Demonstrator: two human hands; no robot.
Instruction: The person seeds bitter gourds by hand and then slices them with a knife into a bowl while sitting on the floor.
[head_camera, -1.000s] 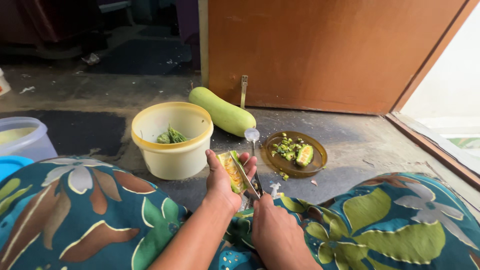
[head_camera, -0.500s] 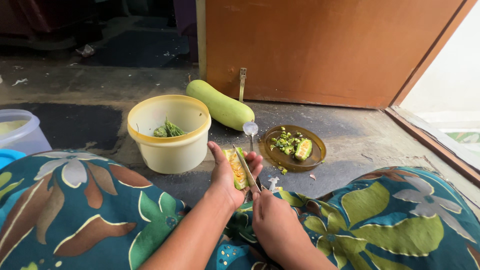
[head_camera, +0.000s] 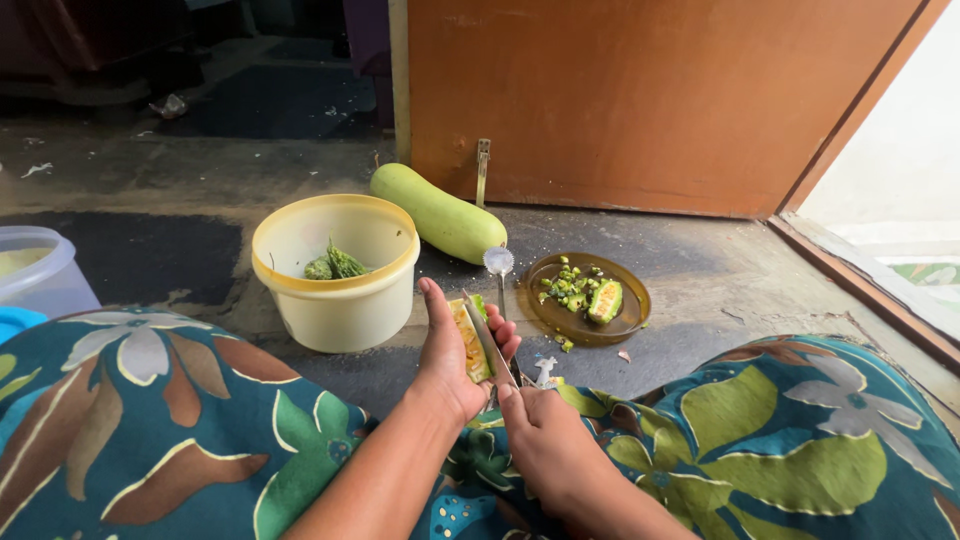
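Note:
My left hand (head_camera: 447, 352) cups a halved bitter gourd (head_camera: 466, 342), its yellow-orange seedy inside facing up. My right hand (head_camera: 540, 440) grips a knife (head_camera: 489, 340) whose blade lies along the gourd's cut face. Both hands hover over my lap in floral cloth. A yellow tub (head_camera: 338, 270) just left of my hands holds green gourd pieces. To the right, a brown plate (head_camera: 630, 310) carries chopped green bits and another gourd half.
A long pale green bottle gourd (head_camera: 438, 212) lies against the wooden door (head_camera: 650, 100). A metal spoon (head_camera: 498, 264) stands between tub and plate. A clear plastic container (head_camera: 40, 270) sits at the left edge. The floor is bare concrete with scattered scraps.
The knife blade has slid slightly up along the gourd's cut face. My hands stay together; the view has shifted a little.

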